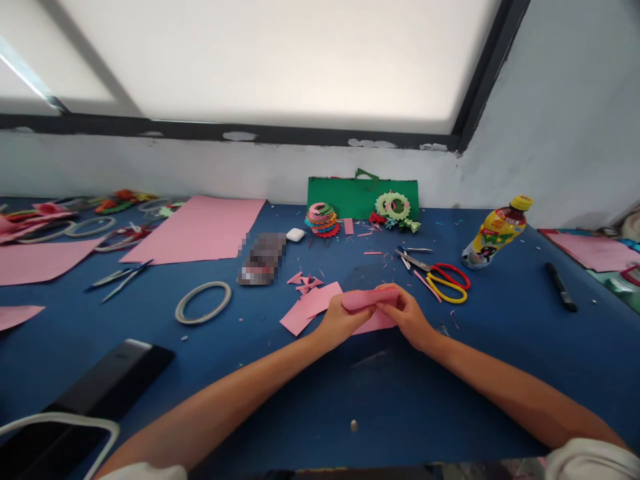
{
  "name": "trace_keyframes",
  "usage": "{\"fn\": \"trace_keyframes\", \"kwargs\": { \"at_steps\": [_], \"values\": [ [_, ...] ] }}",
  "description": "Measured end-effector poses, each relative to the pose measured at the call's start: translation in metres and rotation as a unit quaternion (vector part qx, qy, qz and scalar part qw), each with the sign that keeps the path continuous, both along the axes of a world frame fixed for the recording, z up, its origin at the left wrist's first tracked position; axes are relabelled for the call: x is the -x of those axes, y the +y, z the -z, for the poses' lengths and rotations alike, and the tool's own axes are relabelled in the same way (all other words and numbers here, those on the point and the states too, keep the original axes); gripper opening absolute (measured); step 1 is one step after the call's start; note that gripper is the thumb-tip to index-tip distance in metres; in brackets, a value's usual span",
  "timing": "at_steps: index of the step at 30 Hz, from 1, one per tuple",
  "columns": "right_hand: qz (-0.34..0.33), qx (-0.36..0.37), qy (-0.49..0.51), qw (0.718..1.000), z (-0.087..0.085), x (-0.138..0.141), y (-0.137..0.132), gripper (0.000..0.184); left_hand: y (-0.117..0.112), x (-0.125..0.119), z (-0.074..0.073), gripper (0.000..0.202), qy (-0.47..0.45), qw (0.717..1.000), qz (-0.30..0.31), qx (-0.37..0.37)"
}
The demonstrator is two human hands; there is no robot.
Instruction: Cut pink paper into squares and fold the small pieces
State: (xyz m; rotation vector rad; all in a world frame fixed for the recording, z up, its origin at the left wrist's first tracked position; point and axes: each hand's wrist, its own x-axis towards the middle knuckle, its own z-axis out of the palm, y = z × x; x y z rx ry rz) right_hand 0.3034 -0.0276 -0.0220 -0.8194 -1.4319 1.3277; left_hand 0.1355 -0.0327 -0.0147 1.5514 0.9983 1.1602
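Note:
Between my two hands is a folded piece of pink paper (367,299), held just over the table. My left hand (341,321) pinches its left end, and my right hand (407,319) grips the right end, with both thumbs toward me. Another pink sheet (375,323) shows beneath the hands. Left of them lie pink paper pieces (303,313) and several small pink scraps (306,283). Scissors (440,277) with red and yellow handles rest to the right of my right hand.
Behind are a green board (340,195), a stack of scalloped paper rings (323,220) and pale green rings (393,205). A drink bottle (497,232) and black marker (561,288) stand and lie right. Leftward are a tape roll (203,303), tweezers (120,277), large pink sheets (200,230) and a black device (107,380).

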Motion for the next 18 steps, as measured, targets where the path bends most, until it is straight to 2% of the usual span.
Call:
{"fn": "trace_keyframes", "kwargs": {
  "at_steps": [6, 18],
  "values": [
    [-0.007, -0.022, -0.009, 1.0, 0.0063, -0.0044, 0.0061, 0.023, 0.0013, -0.0003, 0.0016, 0.022, -0.008, 1.0, -0.015, -0.003],
    [-0.004, -0.045, 0.027, 0.999, -0.0024, 0.0005, -0.0032, 0.013, -0.0027, 0.0007, 0.0056, 0.02, 0.01, 1.0, 0.019, -0.015]
  ]
}}
